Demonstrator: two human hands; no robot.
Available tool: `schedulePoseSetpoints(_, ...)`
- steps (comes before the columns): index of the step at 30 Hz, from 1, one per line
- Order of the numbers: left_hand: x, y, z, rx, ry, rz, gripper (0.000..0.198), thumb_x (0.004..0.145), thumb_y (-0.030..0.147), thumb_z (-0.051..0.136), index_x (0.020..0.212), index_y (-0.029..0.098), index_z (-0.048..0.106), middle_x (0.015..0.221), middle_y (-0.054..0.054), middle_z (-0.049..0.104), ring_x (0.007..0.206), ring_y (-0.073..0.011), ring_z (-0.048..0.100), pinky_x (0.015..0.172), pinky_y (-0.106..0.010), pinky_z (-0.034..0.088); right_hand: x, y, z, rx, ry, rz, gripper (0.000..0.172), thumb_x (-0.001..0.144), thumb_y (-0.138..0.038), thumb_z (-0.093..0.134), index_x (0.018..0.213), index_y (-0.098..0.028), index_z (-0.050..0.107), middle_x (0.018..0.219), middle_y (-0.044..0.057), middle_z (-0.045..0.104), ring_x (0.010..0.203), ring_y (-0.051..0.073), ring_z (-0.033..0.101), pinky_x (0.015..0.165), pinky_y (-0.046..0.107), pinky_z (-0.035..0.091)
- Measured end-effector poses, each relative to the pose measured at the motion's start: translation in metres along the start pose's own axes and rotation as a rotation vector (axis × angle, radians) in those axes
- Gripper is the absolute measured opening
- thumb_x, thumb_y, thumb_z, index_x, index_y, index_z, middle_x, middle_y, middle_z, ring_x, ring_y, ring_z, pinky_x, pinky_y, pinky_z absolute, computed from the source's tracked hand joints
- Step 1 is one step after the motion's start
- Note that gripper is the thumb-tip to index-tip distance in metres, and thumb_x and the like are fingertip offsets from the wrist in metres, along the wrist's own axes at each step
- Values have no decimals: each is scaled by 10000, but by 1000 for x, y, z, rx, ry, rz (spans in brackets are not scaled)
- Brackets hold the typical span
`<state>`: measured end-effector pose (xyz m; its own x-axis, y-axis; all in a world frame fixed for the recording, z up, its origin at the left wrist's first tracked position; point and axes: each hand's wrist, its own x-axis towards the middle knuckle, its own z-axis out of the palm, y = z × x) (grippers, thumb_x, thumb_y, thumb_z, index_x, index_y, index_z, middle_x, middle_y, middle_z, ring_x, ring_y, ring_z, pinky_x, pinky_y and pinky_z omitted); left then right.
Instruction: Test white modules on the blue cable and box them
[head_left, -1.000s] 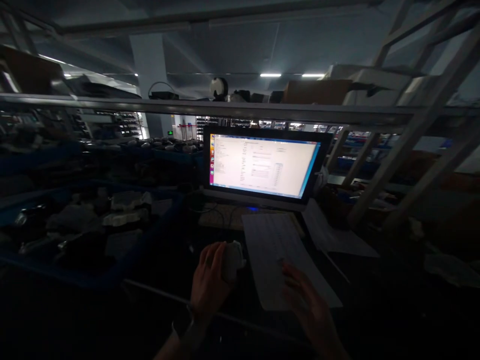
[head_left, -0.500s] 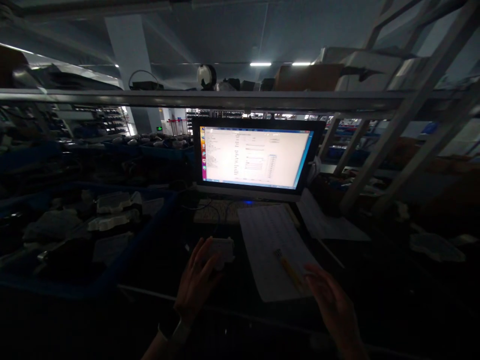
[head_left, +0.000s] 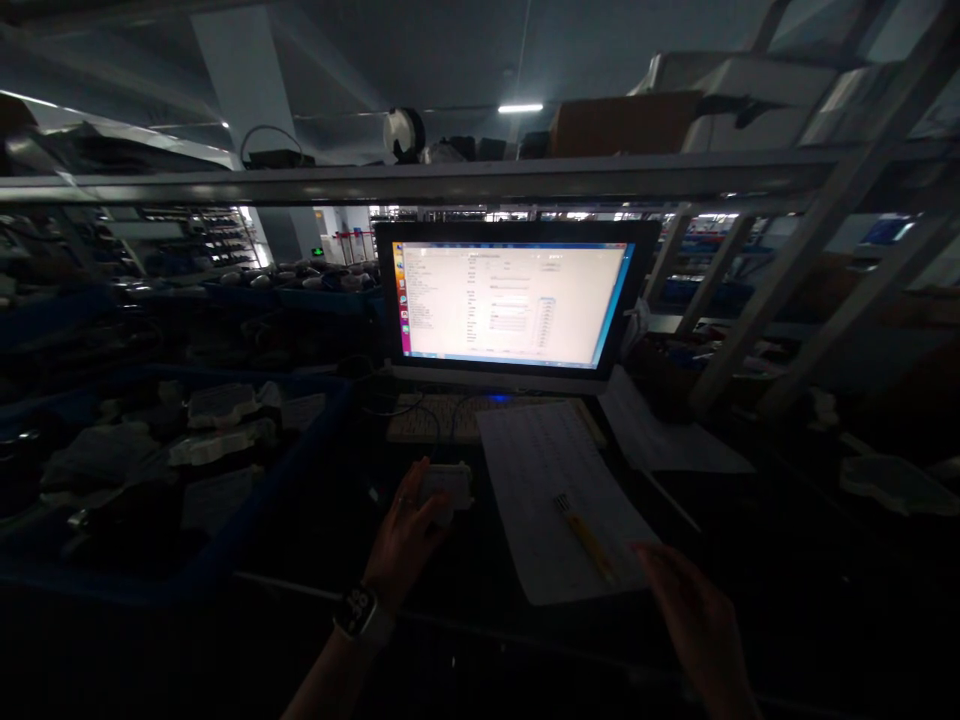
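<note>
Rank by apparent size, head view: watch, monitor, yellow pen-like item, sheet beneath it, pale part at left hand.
1. Monitor
2. Sheet
3. Pale part, yellow pen-like item, watch: too alike to rank; left hand partly covers the pale part.

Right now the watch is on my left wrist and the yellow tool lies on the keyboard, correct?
Not quite: in the head view, the yellow tool lies on the paper sheet, not the keyboard. The watch is on your left wrist.

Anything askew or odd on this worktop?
Only mildly: the printed sheet lies slanted, its far end covering part of the keyboard, which would block some keys. No spill or damage shows, but it's too dark to rule out.
</note>
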<state>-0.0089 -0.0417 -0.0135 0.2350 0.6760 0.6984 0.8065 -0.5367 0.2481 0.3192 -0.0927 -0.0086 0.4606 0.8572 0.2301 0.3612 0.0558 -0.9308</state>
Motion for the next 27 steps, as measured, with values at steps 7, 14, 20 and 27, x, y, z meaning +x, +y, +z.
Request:
schedulePoseSetpoints(7,0,4,-1,22,15,2,322,759,167,624,1070,224,559,1422,-128,338,1294,-297,373,908,-453,511,-3,4,0,-6,-51,13,336,594,-536,637,660,-210,690,713,52,707,672,220,664,587,253,539)
schedulePoseSetpoints(14,0,5,-2,-3,-6,-40,336,749,162,631,1071,238,570,1440,-100,330,1297,-290,372,922,-451,506,-4,-4,-1,-62,-62,11,361,572,-563,631,616,-204,635,603,27,637,564,180,600,498,236,488)
schedulePoseSetpoints(20,0,4,-1,-3,-3,-35,326,744,156,632,1056,237,579,1437,-97,333,1295,-291,375,916,-450,510,-3,-4,2,-224,9,-114,501,651,-586,575,476,-225,275,470,-60,255,424,81,302,397,206,328)
schedulePoseSetpoints(27,0,4,-1,-7,11,-23,310,747,155,630,1043,221,569,1423,-113,343,1294,-293,375,915,-444,510,-5,-6,1,-270,6,-134,455,705,-558,489,498,-237,240,492,-57,213,435,92,267,394,218,305)
